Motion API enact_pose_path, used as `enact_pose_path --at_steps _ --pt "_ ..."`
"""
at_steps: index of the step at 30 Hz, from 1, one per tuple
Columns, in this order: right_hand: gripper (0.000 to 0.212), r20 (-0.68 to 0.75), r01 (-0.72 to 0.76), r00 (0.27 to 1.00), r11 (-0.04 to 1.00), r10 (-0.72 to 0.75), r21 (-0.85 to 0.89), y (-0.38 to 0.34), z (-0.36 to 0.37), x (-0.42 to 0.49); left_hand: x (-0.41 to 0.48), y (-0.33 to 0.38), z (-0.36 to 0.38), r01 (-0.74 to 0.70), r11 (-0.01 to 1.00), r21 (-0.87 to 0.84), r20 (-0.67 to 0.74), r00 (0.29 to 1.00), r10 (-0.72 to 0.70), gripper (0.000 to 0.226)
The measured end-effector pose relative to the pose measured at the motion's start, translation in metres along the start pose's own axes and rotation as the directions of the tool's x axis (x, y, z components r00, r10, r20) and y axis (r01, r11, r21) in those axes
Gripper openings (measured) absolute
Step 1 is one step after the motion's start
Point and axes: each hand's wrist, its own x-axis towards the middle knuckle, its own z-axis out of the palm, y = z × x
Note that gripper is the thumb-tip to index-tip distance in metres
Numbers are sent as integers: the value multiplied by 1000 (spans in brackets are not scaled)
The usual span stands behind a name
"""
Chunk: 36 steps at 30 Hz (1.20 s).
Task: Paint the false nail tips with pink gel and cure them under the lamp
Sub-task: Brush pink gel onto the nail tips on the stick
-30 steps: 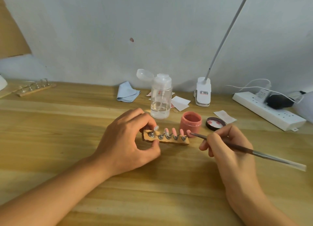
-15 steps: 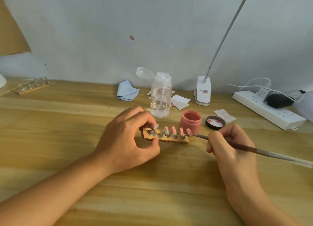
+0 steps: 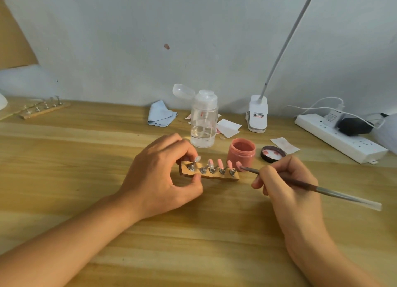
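Note:
A small wooden holder (image 3: 223,175) lies at the table's middle with several false nail tips (image 3: 220,163) standing on metal clips. Most tips are pink; the leftmost one (image 3: 197,159) looks pale. My left hand (image 3: 160,175) pinches the holder's left end between thumb and fingers. My right hand (image 3: 285,185) holds a thin brush (image 3: 318,188), whose tip touches the rightmost pink nail tip (image 3: 238,164). Just behind the holder stands the open pink gel jar (image 3: 241,152). The white clip lamp (image 3: 257,114) stands at the back, its arm rising out of view.
The jar's black lid (image 3: 272,154) lies right of it. A clear pump bottle (image 3: 203,119) stands behind the holder, with a blue cloth (image 3: 161,114) and white paper pads (image 3: 228,127) nearby. A white power strip (image 3: 341,138) lies far right. A second nail holder (image 3: 44,109) sits back left.
The brush tip has stayed at the rightmost nail tip with small shifts of my right hand. My left hand keeps its grip on the holder.

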Motion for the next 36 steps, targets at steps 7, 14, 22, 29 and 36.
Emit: enact_pose_path --at_steps 7,14,22,29,36 --pt "25 -53 -5 999 1000 5 3 -4 2 -1 0 0 0 3 1000 0 -7 1000 -3 17" --pt "27 -64 5 998 1000 -5 0 -3 1 0 0 1 0 1 1000 -2 -13 1000 -1 17" --pt "18 -16 20 1000 1000 -20 15 -1 1 -1 0 0 0 -5 1000 3 -13 1000 5 17" --pt "20 -14 15 1000 1000 -15 10 -2 1 0 0 0 0 -9 1000 -2 -13 1000 9 17" --pt "16 -25 13 1000 1000 -13 18 -2 1 0 0 1 1 -2 1000 2 -16 1000 2 17"
